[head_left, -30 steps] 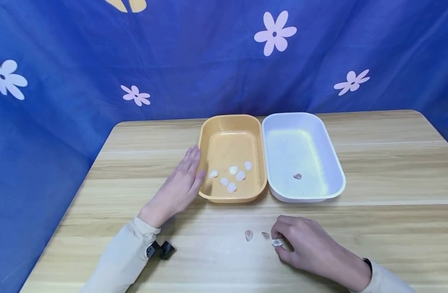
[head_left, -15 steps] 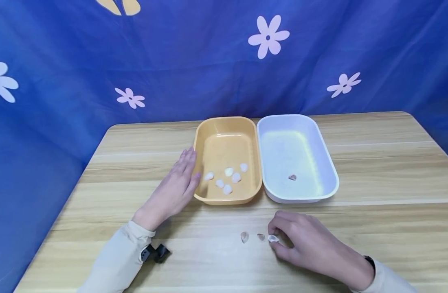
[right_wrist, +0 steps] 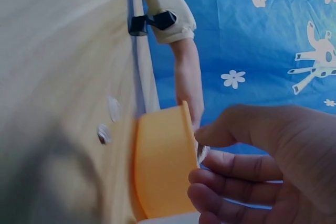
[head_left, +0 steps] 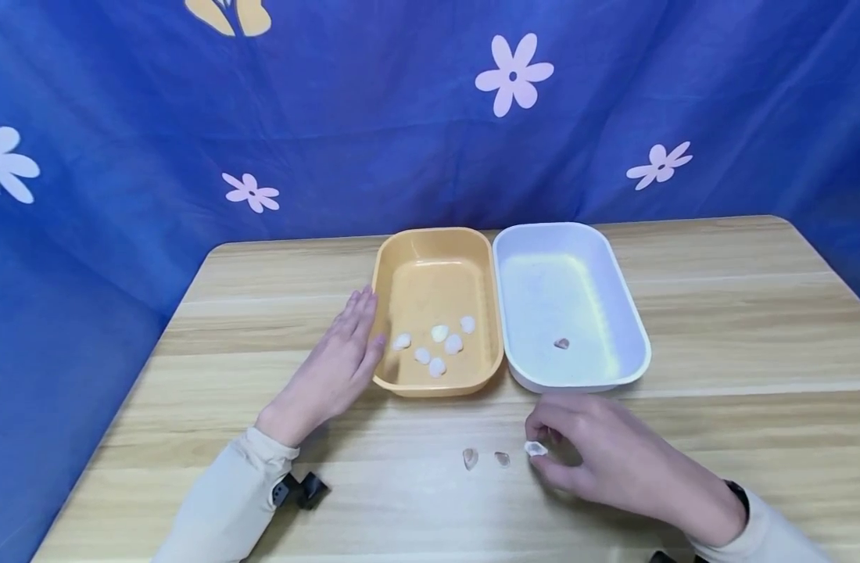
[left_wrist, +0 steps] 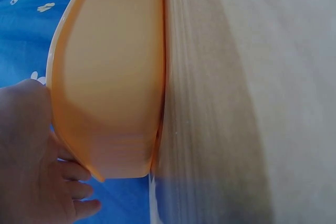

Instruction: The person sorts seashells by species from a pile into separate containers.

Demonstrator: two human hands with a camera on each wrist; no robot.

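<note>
My right hand [head_left: 606, 453] pinches a small pale seashell [head_left: 535, 448] between thumb and index finger, a little above the table. In the right wrist view that shell [right_wrist: 202, 153] is partly hidden by the thumb. Two brownish shells [head_left: 470, 458] lie on the wood to the left of this hand. My left hand [head_left: 327, 371] rests with straight fingers along the left side of the orange tray [head_left: 437, 389]. Several white shells [head_left: 453, 343] lie in that tray's near half. One brownish shell [head_left: 561, 343] sits in the white tray [head_left: 578, 385].
Both trays stand side by side at the back middle of the wooden table [head_left: 261, 313]. A blue curtain [head_left: 374, 117] with flower prints hangs behind. A black wrist device [head_left: 310, 490] sticks out from the left sleeve [head_left: 222, 500].
My right hand has lifted the pale shell off the table and moved slightly to the right. The left hand stays by the orange tray. The head view has shifted slightly.
</note>
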